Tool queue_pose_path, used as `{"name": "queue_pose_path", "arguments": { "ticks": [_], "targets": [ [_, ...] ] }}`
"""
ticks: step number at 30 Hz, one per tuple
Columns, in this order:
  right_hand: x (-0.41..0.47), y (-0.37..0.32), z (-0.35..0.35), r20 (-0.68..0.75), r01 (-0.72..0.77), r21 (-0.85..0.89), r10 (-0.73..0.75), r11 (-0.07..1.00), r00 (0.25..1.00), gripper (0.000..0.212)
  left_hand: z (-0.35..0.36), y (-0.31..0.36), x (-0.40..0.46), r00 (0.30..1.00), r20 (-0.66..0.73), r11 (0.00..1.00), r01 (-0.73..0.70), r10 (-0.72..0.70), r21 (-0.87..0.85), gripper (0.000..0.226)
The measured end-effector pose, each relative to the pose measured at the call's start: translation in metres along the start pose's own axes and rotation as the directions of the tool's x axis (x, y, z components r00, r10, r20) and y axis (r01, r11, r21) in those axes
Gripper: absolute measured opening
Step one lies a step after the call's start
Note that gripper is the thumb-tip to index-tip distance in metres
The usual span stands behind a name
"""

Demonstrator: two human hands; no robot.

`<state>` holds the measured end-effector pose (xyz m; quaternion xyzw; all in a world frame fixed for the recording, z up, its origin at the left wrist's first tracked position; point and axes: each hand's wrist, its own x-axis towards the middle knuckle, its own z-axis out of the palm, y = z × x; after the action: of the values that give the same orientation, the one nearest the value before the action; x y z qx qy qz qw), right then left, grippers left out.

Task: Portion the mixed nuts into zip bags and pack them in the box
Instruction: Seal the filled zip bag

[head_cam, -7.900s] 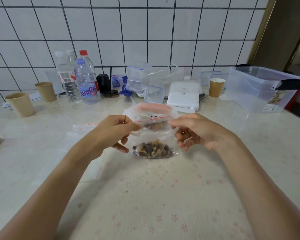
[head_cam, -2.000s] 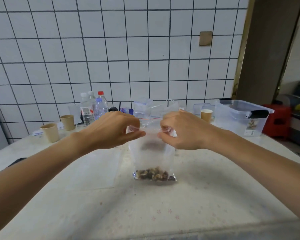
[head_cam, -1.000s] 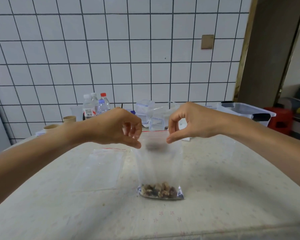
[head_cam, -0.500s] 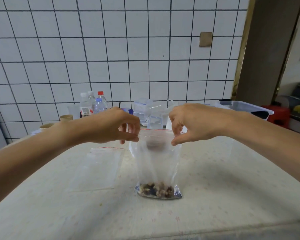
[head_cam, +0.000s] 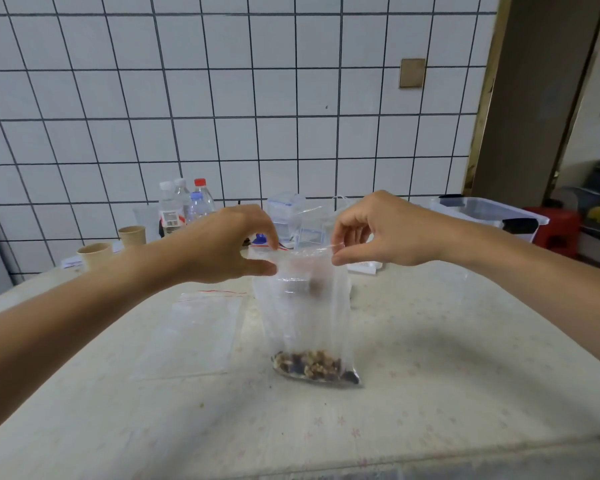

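2 hands hold up a zip bag [head_cam: 303, 317] of nuts [head_cam: 312, 364].
The left hand [head_cam: 229, 245] and right hand [head_cam: 378, 230] each pinch its top with fingers together; its bottom rests on the desk [head_cam: 465, 358].

front: bare table [head_cam: 430, 393] | rear: bottles [head_cam: 184, 206], cups [head_cam: 96, 252] | left: flat bag [head_cam: 191, 334]

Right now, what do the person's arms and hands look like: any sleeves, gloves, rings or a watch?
Both arms are bare along all that shows, with no sleeve in view. The left hand and right hand wear no gloves. No ring shows on the visible fingers, and no watch or band on either wrist. Nails look short and unpainted, though they are small in this view.
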<state>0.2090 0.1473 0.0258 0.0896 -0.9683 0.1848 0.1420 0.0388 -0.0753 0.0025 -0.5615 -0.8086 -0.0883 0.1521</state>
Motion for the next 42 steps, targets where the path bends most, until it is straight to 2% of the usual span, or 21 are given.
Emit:
{"name": "queue_pose_path", "arguments": {
  "ticks": [3, 5, 7, 9, 13, 17, 23, 26, 29, 31, 34, 36, 38, 40, 42],
  "targets": [
    [0.003, -0.001, 0.003, 0.002, -0.006, -0.022, 0.006, 1.000, 1.000, 0.012, -0.001, 0.019, -0.001, 0.995, -0.083, 0.962, -0.076, 0.056, -0.264, 0.044],
    [0.005, -0.003, 0.005, 0.017, -0.010, -0.072, 0.011, 0.997, 1.000, 0.017, -0.001, 0.030, 0.001, 0.994, -0.092, 0.924, -0.094, 0.064, -0.371, 0.038],
    [0.006, -0.004, 0.005, 0.026, -0.012, -0.132, 0.016, 0.991, 1.000, 0.021, -0.002, 0.035, 0.005, 0.995, -0.053, 0.909, -0.096, 0.082, -0.406, 0.025],
    [0.005, -0.003, 0.002, 0.032, -0.023, -0.163, 0.028, 0.986, 0.999, 0.025, -0.001, 0.032, 0.006, 0.996, -0.022, 0.923, -0.089, 0.087, -0.375, 0.019],
    [-0.001, 0.003, -0.007, 0.051, -0.057, -0.244, 0.072, 0.968, 0.996, 0.029, 0.004, 0.019, -0.002, 0.996, 0.020, 0.975, -0.076, 0.082, -0.206, 0.028],
    [-0.003, 0.009, -0.006, 0.048, -0.057, -0.229, 0.070, 0.972, 0.996, 0.031, 0.006, 0.016, -0.004, 0.996, -0.049, 0.987, -0.075, 0.068, -0.142, 0.034],
    [-0.004, 0.020, -0.002, -0.009, -0.084, -0.094, 0.084, 0.992, 0.996, 0.030, 0.002, 0.015, -0.008, 0.977, -0.188, 0.978, -0.130, 0.099, -0.160, 0.029],
    [-0.008, 0.026, 0.006, -0.061, -0.109, -0.023, 0.107, 0.994, 0.992, 0.034, 0.011, 0.011, -0.013, 0.963, -0.267, 0.974, -0.096, 0.040, -0.203, 0.050],
    [-0.014, 0.032, 0.016, -0.118, -0.137, 0.048, 0.142, 0.989, 0.983, 0.040, 0.024, 0.007, -0.020, 0.940, -0.335, 0.948, -0.042, -0.069, -0.314, 0.069],
    [-0.020, 0.036, 0.025, -0.139, -0.181, 0.110, 0.196, 0.977, 0.971, 0.048, 0.037, 0.006, -0.026, 0.938, -0.298, 0.901, 0.030, -0.175, -0.433, 0.083],
    [-0.028, 0.041, 0.043, -0.141, -0.246, 0.247, 0.286, 0.937, 0.948, 0.060, 0.062, 0.007, -0.036, 0.946, -0.091, 0.731, 0.178, -0.312, -0.658, 0.090],
    [-0.032, 0.044, 0.060, -0.116, -0.272, 0.396, 0.341, 0.877, 0.933, 0.057, 0.083, 0.011, -0.041, 0.947, 0.028, 0.618, 0.231, -0.320, -0.751, 0.078],
    [-0.034, 0.045, 0.080, -0.074, -0.281, 0.510, 0.367, 0.813, 0.927, 0.048, 0.107, 0.017, -0.046, 0.946, 0.086, 0.524, 0.248, -0.313, -0.815, 0.063],
    [-0.037, 0.047, 0.101, -0.044, -0.272, 0.578, 0.363, 0.769, 0.931, 0.036, 0.130, 0.025, -0.048, 0.944, 0.112, 0.463, 0.253, -0.311, -0.849, 0.045],
    [-0.038, 0.050, 0.125, -0.001, -0.277, 0.655, 0.368, 0.702, 0.930, 0.020, 0.148, 0.031, -0.048, 0.947, 0.104, 0.447, 0.238, -0.305, -0.862, 0.028]
  ]
}}
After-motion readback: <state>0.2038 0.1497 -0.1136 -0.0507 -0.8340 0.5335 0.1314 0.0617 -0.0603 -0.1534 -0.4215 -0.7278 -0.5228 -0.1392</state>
